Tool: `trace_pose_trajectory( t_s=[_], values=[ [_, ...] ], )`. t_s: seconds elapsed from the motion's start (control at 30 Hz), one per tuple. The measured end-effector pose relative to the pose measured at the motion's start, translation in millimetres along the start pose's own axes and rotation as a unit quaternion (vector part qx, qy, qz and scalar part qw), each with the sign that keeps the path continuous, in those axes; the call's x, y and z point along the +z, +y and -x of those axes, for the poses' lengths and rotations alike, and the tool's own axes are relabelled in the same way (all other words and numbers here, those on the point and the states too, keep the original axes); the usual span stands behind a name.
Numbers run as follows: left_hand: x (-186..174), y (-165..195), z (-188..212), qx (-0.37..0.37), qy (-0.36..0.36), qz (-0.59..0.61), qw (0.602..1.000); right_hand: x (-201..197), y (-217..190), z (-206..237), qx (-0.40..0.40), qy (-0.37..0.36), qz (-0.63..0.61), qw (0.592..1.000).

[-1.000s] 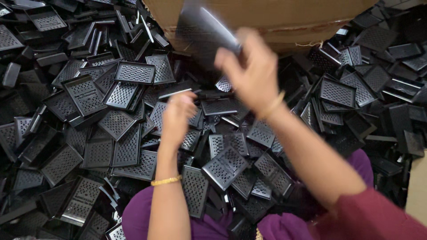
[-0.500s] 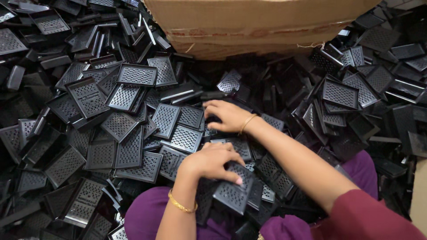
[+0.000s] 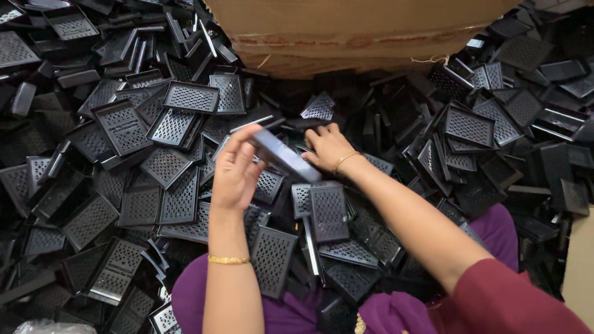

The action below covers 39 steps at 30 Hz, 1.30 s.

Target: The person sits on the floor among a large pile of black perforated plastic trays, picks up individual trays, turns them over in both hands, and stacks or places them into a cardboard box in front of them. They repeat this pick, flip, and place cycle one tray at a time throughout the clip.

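Left hand (image 3: 235,170) is gripping a tray (image 3: 286,158), long axis slanting toward the right hand (image 3: 328,147), whose fingers are lying loose on the pile (image 3: 124,154)

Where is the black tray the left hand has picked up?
In the head view the black tray sits just left of centre, raised above the pile of perforated trays, pinched by the left hand, its far end by the right hand, below the cardboard box.

A workshop floor: heaped black perforated plastic trays (image 3: 185,99) around a cardboard box (image 3: 346,31).
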<state>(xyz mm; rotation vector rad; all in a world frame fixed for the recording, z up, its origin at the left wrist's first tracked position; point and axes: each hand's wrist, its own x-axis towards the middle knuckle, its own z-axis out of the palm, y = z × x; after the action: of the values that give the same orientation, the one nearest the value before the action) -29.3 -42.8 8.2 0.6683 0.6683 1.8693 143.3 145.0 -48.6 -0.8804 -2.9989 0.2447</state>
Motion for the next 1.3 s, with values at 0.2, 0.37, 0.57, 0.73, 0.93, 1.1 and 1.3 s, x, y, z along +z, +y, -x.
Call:
trace_pose_trajectory(
  t_s=[0.2, 0.37, 0.57, 0.73, 0.93, 1.1, 1.3],
  values=[
    [-9.2, -15.3, -11.5, 0.017, 0.14, 0.193, 0.971, -26.8, -17.3, 5.2, 0.202, -0.056, -0.045, 0.977],
    [-7.7, -31.2, -19.4, 0.045, 0.167, 0.058, 0.983, -53.4, -48.2, 35.8, 0.073, 0.133, -0.379, 0.913],
    [12.3, -25.5, -7.1, 0.112, 0.007, -0.024, 0.993, -68.4, -96.2, 49.1, 0.048, 0.126, -0.541, 0.83],
    [22.6, -12.5, -2.2, 0.09, -0.065, -0.061, 0.992, -90.5, -106.0, 56.7, 0.009, 0.157, -0.555, 0.817],
    [23.7, -8.4, 2.4, 0.059, -0.112, -0.058, 0.99, -97.8, -101.4, 67.2, -0.043, 0.148, -0.586, 0.796],
    [11.8, -11.6, 4.1, 0.049, -0.124, -0.092, 0.987, -86.4, -101.1, 64.7, -0.034, 0.129, -0.651, 0.748],
    [-2.2, -34.4, -10.2, 0.098, 0.012, -0.066, 0.993, -81.0, -95.8, 62.3, 0.0, 0.191, -0.572, 0.797]
  ],
)
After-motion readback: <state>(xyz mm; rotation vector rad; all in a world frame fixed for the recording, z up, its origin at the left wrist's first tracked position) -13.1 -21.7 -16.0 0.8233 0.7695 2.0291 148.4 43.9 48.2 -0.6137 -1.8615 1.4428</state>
